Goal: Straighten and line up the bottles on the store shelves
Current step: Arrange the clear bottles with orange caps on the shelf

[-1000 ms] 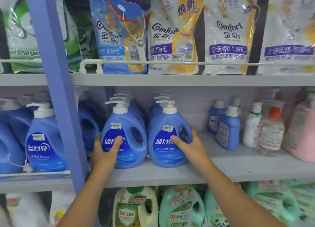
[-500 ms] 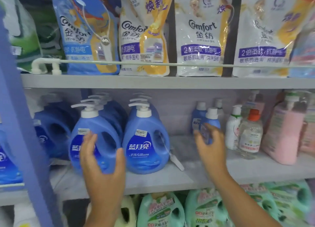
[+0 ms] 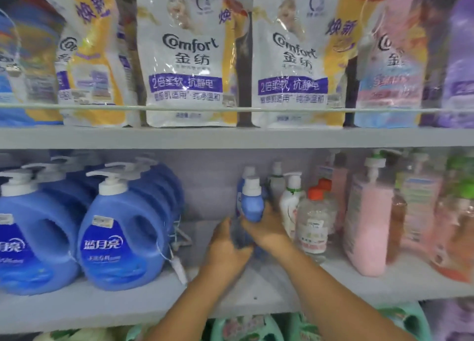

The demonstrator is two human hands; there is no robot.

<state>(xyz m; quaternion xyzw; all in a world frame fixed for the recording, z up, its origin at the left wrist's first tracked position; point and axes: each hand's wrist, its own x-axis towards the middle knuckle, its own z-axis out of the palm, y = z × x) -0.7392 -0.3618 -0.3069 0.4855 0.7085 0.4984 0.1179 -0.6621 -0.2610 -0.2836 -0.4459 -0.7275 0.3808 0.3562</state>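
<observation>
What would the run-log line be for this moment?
stage: straightening small bottles | left hand: holds small blue bottle low | right hand: holds same bottle | shelf: middle

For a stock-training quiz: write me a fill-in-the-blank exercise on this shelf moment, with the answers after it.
1. Both hands, the left hand and the right hand, grip the small ____ bottle with the white cap.
2. The large blue jugs stand to the ____ of that bottle.
3. The clear bottle beside the hands has an ____ cap.
4. The Comfort pouches stand on the shelf ____ the bottles.

Missing words: blue; left; orange; above
</observation>
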